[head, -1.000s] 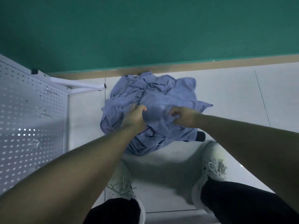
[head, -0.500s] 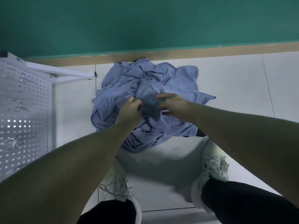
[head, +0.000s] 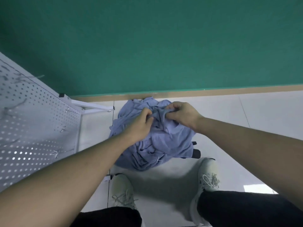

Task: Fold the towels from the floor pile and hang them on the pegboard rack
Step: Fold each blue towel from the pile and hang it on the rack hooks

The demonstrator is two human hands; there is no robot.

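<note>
Head view. I have the towel pile (head: 152,141) at the centre of the frame, a crumpled heap of pale blue cloth on the white tiled floor (head: 246,128), against the brown skirting strip (head: 213,91) under the green wall (head: 164,46). My left hand (head: 139,124) pinches a fold of one towel at the top of the heap, fingers curled round the cloth. My right hand (head: 182,114) grips the same raised fold (head: 159,113) just beside it, fingers closed on the cloth. The two hands almost touch.

The pegboard rack (head: 32,128) fills the left of the frame, white and perforated, with wire hooks (head: 61,127) projecting from it. No towel hangs on the part I can see. My two shoes (head: 208,174) stand at the lower edge, just below the pile.

The step in hand, as I judge it, is separating one towel from the heap. To do it well:

1. I lift the pinched fold straight up, slowly, so the other towels drop away.
2. I slide the hands apart along one hem until each holds a corner.
3. I check that only one layer is held; the cloth is tangled, and a second towel may ride up.
4. I keep the towel away from the hooks while it is opened out.
</note>
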